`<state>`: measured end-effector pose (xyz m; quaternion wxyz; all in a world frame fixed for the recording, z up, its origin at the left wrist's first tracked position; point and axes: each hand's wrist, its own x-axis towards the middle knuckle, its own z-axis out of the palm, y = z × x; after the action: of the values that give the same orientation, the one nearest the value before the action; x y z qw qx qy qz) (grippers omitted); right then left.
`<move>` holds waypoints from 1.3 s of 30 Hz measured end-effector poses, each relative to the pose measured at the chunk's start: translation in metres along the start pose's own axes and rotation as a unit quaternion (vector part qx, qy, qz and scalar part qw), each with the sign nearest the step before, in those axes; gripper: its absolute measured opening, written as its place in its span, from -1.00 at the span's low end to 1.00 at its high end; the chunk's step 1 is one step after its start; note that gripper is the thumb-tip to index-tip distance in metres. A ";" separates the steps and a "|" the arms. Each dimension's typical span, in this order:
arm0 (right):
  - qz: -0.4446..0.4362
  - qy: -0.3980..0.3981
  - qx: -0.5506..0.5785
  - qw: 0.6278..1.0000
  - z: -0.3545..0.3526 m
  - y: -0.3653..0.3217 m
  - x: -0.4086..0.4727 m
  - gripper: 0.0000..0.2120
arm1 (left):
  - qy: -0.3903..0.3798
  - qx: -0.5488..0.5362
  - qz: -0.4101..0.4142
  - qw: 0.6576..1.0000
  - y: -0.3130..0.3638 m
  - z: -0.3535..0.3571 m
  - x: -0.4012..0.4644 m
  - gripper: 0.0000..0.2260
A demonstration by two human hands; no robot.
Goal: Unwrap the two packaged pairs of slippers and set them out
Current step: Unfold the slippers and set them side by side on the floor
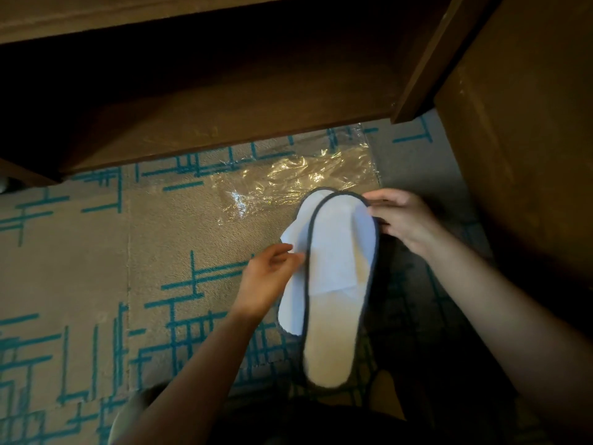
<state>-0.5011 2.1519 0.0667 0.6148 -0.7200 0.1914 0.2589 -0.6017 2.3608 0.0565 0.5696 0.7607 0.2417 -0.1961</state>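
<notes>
Between the hands, above the carpet [96, 252], white slippers [340, 261]: left hand [269, 281] pinches the under one's edge, right hand [401, 220] apparently grips the toe; clear wrapper [288, 184] beyond

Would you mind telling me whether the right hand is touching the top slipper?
Touching. The head view shows the right hand with its fingers pinching the dark toe rim of the top slipper.

Both bare forearms reach forward; the left hand [268, 277] pinches with curled fingers, the right hand [401, 220] grips likewise.
</notes>
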 end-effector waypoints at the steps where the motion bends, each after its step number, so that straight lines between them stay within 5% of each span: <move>1: 0.006 -0.019 0.014 1.000 0.010 0.002 -0.001 -0.68 | -0.035 -0.040 -0.018 0.998 0.005 0.000 0.001 -0.78; 3: 0.016 -0.016 0.017 1.000 0.028 0.009 0.000 -0.73 | -0.051 -0.070 -0.035 0.996 0.007 -0.001 0.003 -0.89; 7: 0.098 0.113 -0.027 0.988 0.038 0.039 0.001 -0.59 | 0.035 -0.110 -0.095 0.989 -0.021 -0.019 0.004 -0.91; 13: 0.097 0.116 -0.163 0.975 0.050 0.063 0.003 -0.62 | 0.115 -0.158 -0.204 0.959 -0.066 -0.047 0.007 -0.93; 22: 0.071 0.163 -0.381 0.907 0.076 0.063 0.013 -0.29 | 0.149 -0.104 -0.195 0.964 -0.069 -0.039 0.009 -0.92; 25: 0.082 0.166 -0.310 0.932 0.076 0.063 0.013 -0.46 | 0.140 -0.067 -0.177 0.972 -0.065 -0.039 0.008 -0.87; 30: 0.072 0.135 -0.018 0.988 0.056 0.061 -0.001 -0.73 | 0.141 -0.051 -0.160 0.976 -0.070 -0.041 0.006 -0.84; 39: -0.004 0.123 0.068 0.990 0.012 0.049 0.000 -0.77 | 0.142 0.020 -0.111 0.983 -0.070 -0.040 0.000 -0.91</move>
<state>-0.5319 2.1556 0.0264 0.6350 -0.7038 0.2798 0.1521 -0.6421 2.4155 0.0129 0.4889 0.7607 0.3988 -0.1526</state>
